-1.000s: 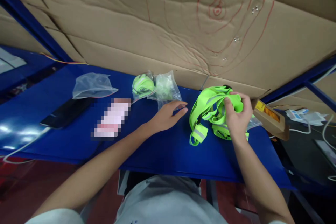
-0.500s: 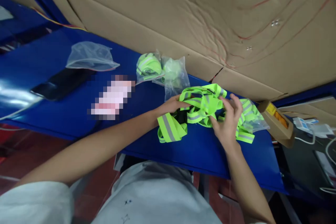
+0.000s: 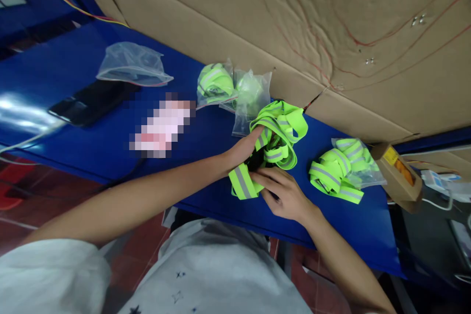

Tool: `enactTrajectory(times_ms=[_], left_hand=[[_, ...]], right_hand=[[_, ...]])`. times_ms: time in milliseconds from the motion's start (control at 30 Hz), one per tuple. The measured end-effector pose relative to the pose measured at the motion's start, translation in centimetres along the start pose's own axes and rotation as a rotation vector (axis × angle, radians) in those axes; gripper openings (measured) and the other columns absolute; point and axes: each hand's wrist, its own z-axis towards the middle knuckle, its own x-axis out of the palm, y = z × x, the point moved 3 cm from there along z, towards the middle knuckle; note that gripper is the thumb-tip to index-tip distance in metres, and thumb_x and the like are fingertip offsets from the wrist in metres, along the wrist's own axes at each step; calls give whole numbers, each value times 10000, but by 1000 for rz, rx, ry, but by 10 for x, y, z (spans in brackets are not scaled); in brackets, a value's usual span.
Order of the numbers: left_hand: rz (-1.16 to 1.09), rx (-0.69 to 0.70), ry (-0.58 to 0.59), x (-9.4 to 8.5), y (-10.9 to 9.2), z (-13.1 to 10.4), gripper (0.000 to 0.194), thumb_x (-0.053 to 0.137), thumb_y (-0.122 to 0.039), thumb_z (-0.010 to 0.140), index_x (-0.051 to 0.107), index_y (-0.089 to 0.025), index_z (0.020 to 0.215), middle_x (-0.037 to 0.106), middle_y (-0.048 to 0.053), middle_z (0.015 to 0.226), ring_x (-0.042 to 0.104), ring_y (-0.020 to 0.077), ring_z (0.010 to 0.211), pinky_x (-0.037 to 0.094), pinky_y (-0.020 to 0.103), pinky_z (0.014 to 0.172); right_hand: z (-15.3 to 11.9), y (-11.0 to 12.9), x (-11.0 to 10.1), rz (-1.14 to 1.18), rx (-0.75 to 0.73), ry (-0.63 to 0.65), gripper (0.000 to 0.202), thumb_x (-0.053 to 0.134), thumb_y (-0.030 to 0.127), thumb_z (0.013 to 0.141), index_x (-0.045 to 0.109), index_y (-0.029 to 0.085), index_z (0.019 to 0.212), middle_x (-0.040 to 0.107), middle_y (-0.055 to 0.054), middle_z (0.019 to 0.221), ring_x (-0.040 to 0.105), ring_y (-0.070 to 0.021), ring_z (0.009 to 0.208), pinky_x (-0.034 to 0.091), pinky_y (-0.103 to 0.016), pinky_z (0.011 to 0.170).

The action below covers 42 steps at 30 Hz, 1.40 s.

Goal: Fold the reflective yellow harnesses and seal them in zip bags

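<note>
A looped bundle of neon-yellow reflective straps [image 3: 283, 120], each with a grey stripe, hangs over my left hand [image 3: 245, 149]. That hand is closed on the bundle, its fingers largely covered by the loops. Below it a wide folded end of the strap [image 3: 243, 182] sticks out, beside a dark part I cannot make out. My right hand [image 3: 285, 194] has its fingers bent and pressed against this lower end, near the dark part. A second rolled reflective strap [image 3: 329, 171] lies to the right on the blue table [image 3: 206, 176], apart from both hands.
Behind my hands sit bagged straps [image 3: 216, 81] and another clear bag [image 3: 252, 95]. Leftward are an empty zip bag [image 3: 132, 66], a black phone-like slab [image 3: 91, 103] and a blurred pink item [image 3: 162, 127]. A cardboard box [image 3: 397, 176] stands at the right end, with a cardboard wall [image 3: 221, 14] behind.
My right hand has come down and left from the bundle's upper right side to the lower strap end. The bundle has turned slightly in my left hand, and the camera view has shifted a little.
</note>
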Motion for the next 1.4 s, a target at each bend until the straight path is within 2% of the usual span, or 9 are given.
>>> enactTrajectory(times_ms=[133, 233, 467, 633, 733, 800, 933, 1033, 1400], left_hand=[[4, -85, 11, 3, -5, -2, 478, 549, -580, 988, 767, -170, 1103, 776, 62, 822, 739, 231, 762, 595, 305, 664], [0, -110, -28, 1, -9, -2, 498, 501, -581, 1009, 758, -162, 1089, 763, 62, 793, 703, 202, 642, 563, 287, 567], [-90, -236, 23, 5, -13, -15, 577, 452, -645, 1006, 737, -153, 1105, 752, 82, 785, 737, 227, 724, 597, 288, 617], [-142, -115, 30, 4, -17, -11, 462, 466, -535, 1033, 724, -176, 1169, 765, 57, 810, 757, 230, 769, 638, 322, 696], [-104, -81, -91, 0, -15, -8, 439, 540, -546, 1005, 722, -186, 1181, 774, 55, 830, 767, 241, 780, 656, 345, 722], [-56, -88, -166, -3, -14, -8, 453, 589, -567, 978, 736, -171, 1141, 776, 69, 836, 770, 248, 786, 659, 342, 716], [1, -107, -168, -3, -12, -8, 454, 628, -580, 948, 759, -160, 1059, 778, 90, 844, 766, 251, 781, 653, 323, 661], [10, -93, -143, -3, -11, -6, 422, 640, -544, 942, 756, -156, 1064, 778, 96, 864, 763, 253, 778, 650, 323, 626], [45, -97, -77, -8, -7, -4, 466, 731, -560, 858, 751, -141, 1059, 775, 97, 893, 733, 226, 674, 629, 315, 555]], right_hand=[[0, 1, -5, 169, -18, -32, 516, 486, 20, 901, 600, 229, 1360, 740, -63, 1004, 647, -208, 840, 547, -383, 744], [-1, -2, -9, 187, 50, -85, 487, 485, 40, 936, 601, 242, 1365, 709, -36, 871, 636, -191, 768, 533, -364, 724], [-5, -22, -8, 98, 261, -93, 423, 490, 74, 955, 621, 257, 1313, 772, -16, 958, 728, -179, 870, 546, -358, 872], [-3, -33, -6, 106, 357, -37, 307, 490, 96, 899, 723, 241, 1035, 763, 21, 810, 718, -174, 795, 483, -364, 950], [6, -63, -12, 20, 567, -73, 208, 523, 165, 829, 686, 216, 710, 742, -26, 739, 682, -208, 774, 469, -347, 889], [19, -94, -21, -36, 679, -136, 207, 519, 194, 784, 602, 206, 595, 684, -52, 649, 618, -213, 690, 444, -332, 777], [57, -159, -39, -67, 794, -290, 255, 426, 241, 832, 580, 191, 635, 627, -34, 643, 532, -172, 643, 365, -291, 669], [79, -190, -42, -65, 848, -377, 240, 413, 248, 821, 533, 193, 621, 554, -12, 604, 503, -159, 659, 340, -275, 660], [94, -211, -34, -2, 864, -426, 189, 453, 239, 770, 572, 190, 631, 562, -15, 631, 531, -178, 717, 381, -276, 712]])
